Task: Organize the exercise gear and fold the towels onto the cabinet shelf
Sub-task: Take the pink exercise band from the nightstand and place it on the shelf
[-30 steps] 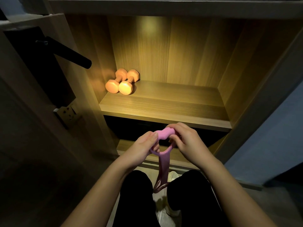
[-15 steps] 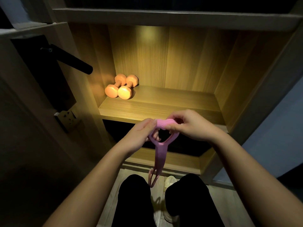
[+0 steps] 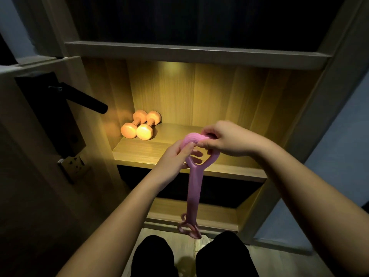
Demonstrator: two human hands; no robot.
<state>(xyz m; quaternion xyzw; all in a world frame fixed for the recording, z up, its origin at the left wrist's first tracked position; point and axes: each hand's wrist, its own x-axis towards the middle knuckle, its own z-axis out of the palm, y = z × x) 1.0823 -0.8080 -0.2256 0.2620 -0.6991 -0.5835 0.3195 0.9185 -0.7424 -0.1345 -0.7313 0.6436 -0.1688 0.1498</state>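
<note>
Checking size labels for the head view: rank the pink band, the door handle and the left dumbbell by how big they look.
1. Band: largest by far, though it hangs nearest the camera.
2-3. Handle and dumbbell: unsure; the handle looks longer, the dumbbell thicker, and the handle is nearer.

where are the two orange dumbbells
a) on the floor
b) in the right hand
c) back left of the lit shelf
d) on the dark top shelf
c: the orange dumbbells lie at the back left of the lit shelf; left hand and right hand hold the pink band
</note>
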